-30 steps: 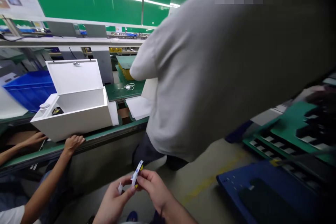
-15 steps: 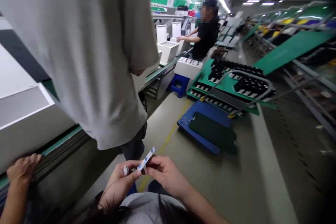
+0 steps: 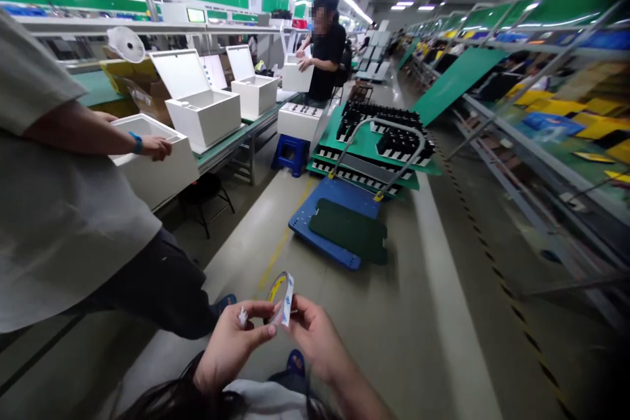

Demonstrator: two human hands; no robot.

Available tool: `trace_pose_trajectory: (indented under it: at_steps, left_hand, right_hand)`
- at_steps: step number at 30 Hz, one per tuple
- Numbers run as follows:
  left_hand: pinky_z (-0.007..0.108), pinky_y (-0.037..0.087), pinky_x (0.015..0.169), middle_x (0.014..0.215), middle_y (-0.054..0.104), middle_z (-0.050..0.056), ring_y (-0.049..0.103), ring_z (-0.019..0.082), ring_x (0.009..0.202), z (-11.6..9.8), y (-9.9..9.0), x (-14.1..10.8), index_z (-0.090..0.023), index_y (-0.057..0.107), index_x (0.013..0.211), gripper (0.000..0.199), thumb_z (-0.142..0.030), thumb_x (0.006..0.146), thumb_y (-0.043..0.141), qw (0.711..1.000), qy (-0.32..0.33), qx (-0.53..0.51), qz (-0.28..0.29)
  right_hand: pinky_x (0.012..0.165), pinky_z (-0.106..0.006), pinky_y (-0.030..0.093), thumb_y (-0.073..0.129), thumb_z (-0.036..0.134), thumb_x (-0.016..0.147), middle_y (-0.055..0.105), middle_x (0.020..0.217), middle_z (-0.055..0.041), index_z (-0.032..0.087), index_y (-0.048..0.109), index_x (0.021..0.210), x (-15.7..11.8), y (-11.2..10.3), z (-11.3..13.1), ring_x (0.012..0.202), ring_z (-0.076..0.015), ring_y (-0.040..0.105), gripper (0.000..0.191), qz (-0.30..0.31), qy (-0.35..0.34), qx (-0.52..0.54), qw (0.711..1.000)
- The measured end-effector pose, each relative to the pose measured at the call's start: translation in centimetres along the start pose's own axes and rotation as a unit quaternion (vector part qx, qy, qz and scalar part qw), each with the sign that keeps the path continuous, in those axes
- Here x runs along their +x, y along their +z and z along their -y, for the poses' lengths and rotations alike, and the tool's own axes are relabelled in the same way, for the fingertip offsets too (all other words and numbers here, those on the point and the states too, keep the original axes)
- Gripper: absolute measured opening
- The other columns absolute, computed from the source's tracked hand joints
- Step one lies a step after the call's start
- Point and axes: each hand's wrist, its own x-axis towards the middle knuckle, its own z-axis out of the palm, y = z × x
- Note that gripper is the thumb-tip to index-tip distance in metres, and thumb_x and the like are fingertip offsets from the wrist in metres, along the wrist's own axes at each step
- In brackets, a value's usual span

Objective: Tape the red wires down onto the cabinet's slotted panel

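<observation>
Low in the view, my two hands hold a narrow roll of white double-sided tape (image 3: pixel 283 298) with a yellow core and blue print on its backing. My right hand (image 3: pixel 315 335) grips the roll between thumb and fingers. My left hand (image 3: pixel 231 341) is next to it, its fingers reaching the roll's edge, and a small white scrap of backing (image 3: pixel 242 317) sticks out from those fingers. The scrap's link to the roll is hidden.
A standing co-worker at left rests a hand on an open white box (image 3: pixel 152 161). Further white boxes stand on a green-edged workbench (image 3: pixel 221 157). Ahead are a blue cart with a dark green mat (image 3: pixel 339 230), a blue stool (image 3: pixel 290 154) and green racks of black trays (image 3: pixel 374 144).
My view has swung toward the aisle, moving the co-worker to the left edge. The roll has turned, and its yellow core now shows. My hands stay together.
</observation>
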Motion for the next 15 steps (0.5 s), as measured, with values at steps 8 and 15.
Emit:
trace_pose_trajectory:
  at_steps: [8, 15]
  left_hand:
    - [0.02, 0.027, 0.044, 0.071, 0.066, 0.003, 0.037, 0.004, 0.043, -2.7, 14.4, 6.9, -0.013, 0.059, 0.118, 0.052, -0.044, 0.077, 0.059, 0.991, 0.032, 0.104, -0.083]
    - [0.032, 0.033, 0.101, 0.132, 0.052, 0.008, 0.045, 0.021, 0.122, -6.1, 20.9, 13.4, -0.023, 0.062, 0.116, 0.034, -0.033, 0.084, 0.053, 0.954, 0.193, 0.229, 0.006]
  right_hand:
    - [0.084, -0.031, 0.039, 0.045, 0.043, 0.088, 0.06, 0.089, -0.0043, 0.018, 0.057, 0.107, -3.7, -18.8, 1.9, 0.086, -0.0162, 0.054, 0.034, -0.048, -0.03, -0.074, 0.996]
    - [0.077, -0.028, 0.037, 0.033, 0.038, 0.093, 0.051, 0.079, -0.0031, 0.017, 0.062, 0.093, -1.9, -26.9, 3.4, 0.082, -0.0143, 0.047, 0.035, -0.007, -0.109, -0.171, 0.979]
